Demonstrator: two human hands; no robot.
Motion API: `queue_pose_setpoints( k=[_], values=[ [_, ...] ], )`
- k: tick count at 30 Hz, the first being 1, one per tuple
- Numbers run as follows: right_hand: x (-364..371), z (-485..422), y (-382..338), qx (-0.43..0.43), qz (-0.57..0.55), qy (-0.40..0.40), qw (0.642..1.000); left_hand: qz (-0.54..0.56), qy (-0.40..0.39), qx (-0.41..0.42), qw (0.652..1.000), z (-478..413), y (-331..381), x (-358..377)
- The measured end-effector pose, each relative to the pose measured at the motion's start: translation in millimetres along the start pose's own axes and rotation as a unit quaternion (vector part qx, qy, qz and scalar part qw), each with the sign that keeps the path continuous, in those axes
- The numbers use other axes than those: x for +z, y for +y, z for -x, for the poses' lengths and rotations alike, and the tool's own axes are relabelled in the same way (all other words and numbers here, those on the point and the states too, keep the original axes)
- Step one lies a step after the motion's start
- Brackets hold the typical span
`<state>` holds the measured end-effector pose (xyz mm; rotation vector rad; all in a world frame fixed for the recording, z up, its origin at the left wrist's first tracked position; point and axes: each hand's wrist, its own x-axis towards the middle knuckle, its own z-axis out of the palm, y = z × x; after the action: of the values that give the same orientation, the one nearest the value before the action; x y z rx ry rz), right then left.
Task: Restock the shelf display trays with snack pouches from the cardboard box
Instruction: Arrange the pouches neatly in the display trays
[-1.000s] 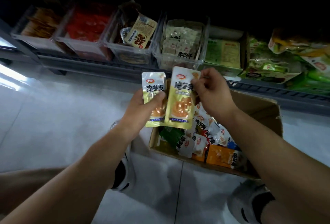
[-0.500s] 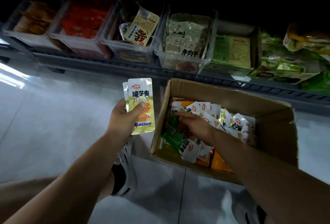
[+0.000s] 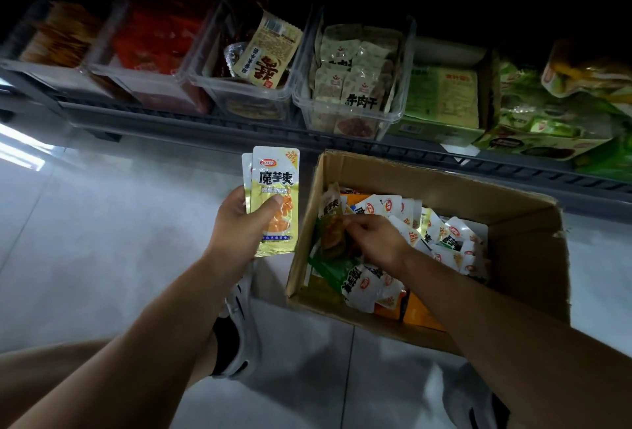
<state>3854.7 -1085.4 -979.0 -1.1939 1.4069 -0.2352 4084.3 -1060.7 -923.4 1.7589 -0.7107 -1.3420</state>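
Your yellow pouches [image 3: 275,196], two stacked upright, sit clamped in your left grip [image 3: 239,223], with the thumb across the front. Just right of it, your right grip [image 3: 376,240] is down inside the box [image 3: 427,179], fingertips pinching a brown pouch [image 3: 331,223] near the box's left wall. Beyond both grips, the trays [image 3: 355,100] line the shelf [image 3: 205,122].

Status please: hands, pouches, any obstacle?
Left hand holds two yellow pouches. Right hand pinches a brownish pouch in cardboard box. Nothing blocks shelf trays.
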Motion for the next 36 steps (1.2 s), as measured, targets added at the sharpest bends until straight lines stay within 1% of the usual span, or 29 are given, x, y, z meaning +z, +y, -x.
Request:
queue_pose_setpoints(
  k=[2, 4, 6, 9, 12, 14, 16, 17, 19, 22, 24, 27, 29, 30, 32, 33, 36],
  values=[
    [-11, 15, 0, -0.022, 0.024, 0.092, 0.995, -0.001, -0.005, 0.003, 1.000, 4, 8, 2],
    [-20, 30, 0, -0.032, -0.024, 0.163, 0.986, -0.001, -0.011, 0.007, 1.000, 7, 16, 5],
    [-29, 45, -4, -0.029, -0.068, 0.198, 0.977, -0.008, -0.022, 0.007, 1.000, 10, 24, 7],
    [-40, 69, -19, -0.029, -0.132, 0.202, 0.970, -0.032, -0.048, 0.009, 0.998, 18, 34, 17],
    [-49, 90, -36, -0.049, -0.217, 0.200, 0.954, -0.076, -0.082, 0.032, 0.993, 34, 37, 34],
    [-56, 104, -48, -0.065, -0.277, 0.178, 0.942, -0.089, -0.103, 0.044, 0.990, 49, 40, 50],
    [-64, 118, -58, -0.073, -0.305, 0.141, 0.939, -0.082, -0.132, 0.059, 0.986, 66, 46, 64],
    [-67, 125, -63, -0.075, -0.306, 0.125, 0.941, -0.065, -0.153, 0.061, 0.984, 76, 51, 72],
    [-75, 138, -71, -0.078, -0.282, 0.109, 0.950, -0.046, -0.173, 0.071, 0.981, 91, 60, 86],
    [-90, 158, -82, -0.091, -0.171, 0.128, 0.973, -0.002, -0.175, 0.081, 0.981, 105, 74, 101],
    [-100, 172, -89, -0.121, -0.089, 0.144, 0.978, 0.006, -0.176, 0.082, 0.981, 115, 87, 106],
    [-112, 197, -107, -0.154, -0.014, 0.116, 0.981, 0.008, -0.205, 0.089, 0.975, 137, 109, 113],
    [-123, 215, -119, -0.167, -0.008, 0.094, 0.982, 0.020, -0.236, 0.107, 0.966, 147, 126, 121],
    [-131, 222, -124, -0.172, -0.013, 0.095, 0.980, 0.027, -0.239, 0.111, 0.964, 149, 135, 126],
    [-149, 236, -136, -0.185, -0.025, 0.123, 0.975, 0.048, -0.253, 0.114, 0.959, 156, 152, 134],
    [-159, 243, -144, -0.195, -0.035, 0.134, 0.971, 0.045, -0.273, 0.120, 0.954, 157, 158, 139],
    [-188, 260, -163, -0.212, -0.044, 0.149, 0.965, 0.018, -0.295, 0.151, 0.943, 173, 189, 157]
  ],
)
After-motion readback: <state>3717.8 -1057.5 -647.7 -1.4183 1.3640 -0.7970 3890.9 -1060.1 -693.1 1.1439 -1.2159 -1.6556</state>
